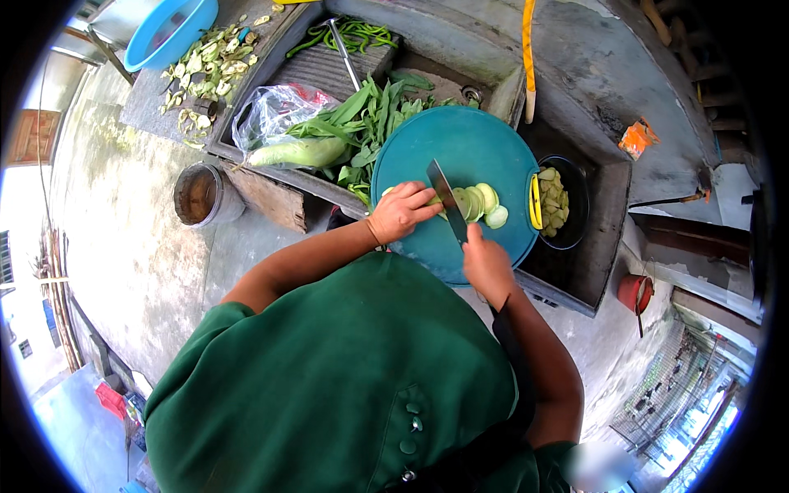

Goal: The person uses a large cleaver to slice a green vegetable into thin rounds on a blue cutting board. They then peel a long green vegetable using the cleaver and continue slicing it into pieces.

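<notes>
My right hand (487,267) is wrapped round the handle of a kitchen knife (446,200), whose broad dark blade slants up and left across a round teal cutting board (419,148). At the blade's left side, my left hand (404,214) presses with bent fingers on a pale green vegetable, mostly hidden beneath them. Several round slices (475,201) of it lean together on the blade's right side. A dark bowl (582,209) of cut pale green pieces (554,201) stands just right of the board, behind its yellow handle (536,201).
The board lies over a stone sink (604,263). To its left are leafy greens (362,123), a long pale gourd (298,153), a clear plastic bag (275,115) and green beans (353,34). Peelings (215,62) lie by a blue basin (168,34). A bucket (205,195) stands below.
</notes>
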